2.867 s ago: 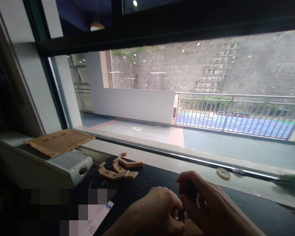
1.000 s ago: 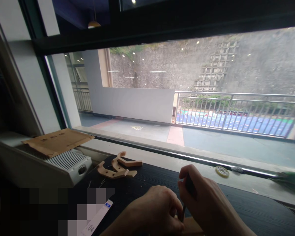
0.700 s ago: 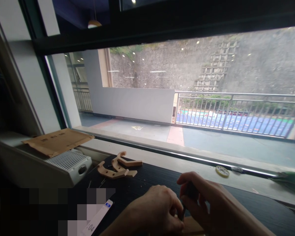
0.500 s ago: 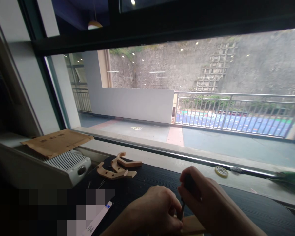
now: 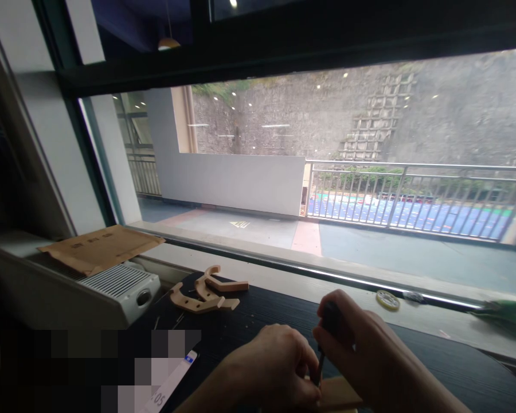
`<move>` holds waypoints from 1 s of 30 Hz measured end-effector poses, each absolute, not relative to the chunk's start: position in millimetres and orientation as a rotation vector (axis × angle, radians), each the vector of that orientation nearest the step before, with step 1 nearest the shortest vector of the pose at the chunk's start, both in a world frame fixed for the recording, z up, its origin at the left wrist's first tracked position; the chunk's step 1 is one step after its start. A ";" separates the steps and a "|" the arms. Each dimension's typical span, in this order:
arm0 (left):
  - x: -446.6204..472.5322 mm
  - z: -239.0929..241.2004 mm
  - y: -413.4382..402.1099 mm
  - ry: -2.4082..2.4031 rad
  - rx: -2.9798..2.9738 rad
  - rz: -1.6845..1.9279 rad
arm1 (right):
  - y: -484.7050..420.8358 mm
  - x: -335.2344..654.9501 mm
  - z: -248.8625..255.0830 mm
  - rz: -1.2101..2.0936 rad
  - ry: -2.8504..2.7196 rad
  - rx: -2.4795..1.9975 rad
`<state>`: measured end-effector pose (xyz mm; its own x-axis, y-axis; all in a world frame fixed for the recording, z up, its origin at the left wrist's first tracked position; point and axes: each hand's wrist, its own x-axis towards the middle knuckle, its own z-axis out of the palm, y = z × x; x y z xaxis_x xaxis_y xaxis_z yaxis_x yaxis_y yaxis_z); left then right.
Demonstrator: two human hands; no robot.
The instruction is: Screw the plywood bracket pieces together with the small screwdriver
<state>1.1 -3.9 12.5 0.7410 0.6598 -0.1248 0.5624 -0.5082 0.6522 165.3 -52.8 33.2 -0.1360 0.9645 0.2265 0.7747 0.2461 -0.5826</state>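
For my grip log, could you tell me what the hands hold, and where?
The right hand grips a thin tool by its dark handle; the left hand pinches at its lower end, over a wood block.

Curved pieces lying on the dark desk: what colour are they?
The curved wooden pieces are pale tan, seen in the head view.
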 end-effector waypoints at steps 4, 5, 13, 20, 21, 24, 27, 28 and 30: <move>0.5 13.1 -3.4 0.929 2.244 0.157 | -55.2 165.2 37.7 0.429 -1.968 -1.565; 0.3 13.7 -3.4 0.919 2.253 0.155 | -57.4 165.0 40.4 0.422 -1.984 -1.545; -0.4 5.5 0.3 0.847 2.315 0.190 | -57.6 167.8 43.9 0.314 -2.017 -1.514; 0.4 10.9 -3.6 0.885 2.238 0.173 | -52.1 160.1 36.2 0.205 -1.956 -1.616; 0.5 13.7 -4.9 0.904 2.224 0.167 | -54.2 159.2 38.4 0.250 -1.974 -1.603; 0.6 20.6 -6.9 0.934 2.207 0.144 | -61.8 158.5 45.8 0.369 -2.033 -1.527; 0.5 21.7 -5.7 0.909 2.222 0.144 | -65.0 158.9 47.7 0.385 -2.080 -1.473; 0.3 20.5 -4.9 0.902 2.225 0.149 | -64.4 159.1 46.6 0.377 -2.078 -1.478; 0.1 16.5 -3.3 0.890 2.230 0.157 | -61.0 159.3 42.6 0.345 -2.048 -1.520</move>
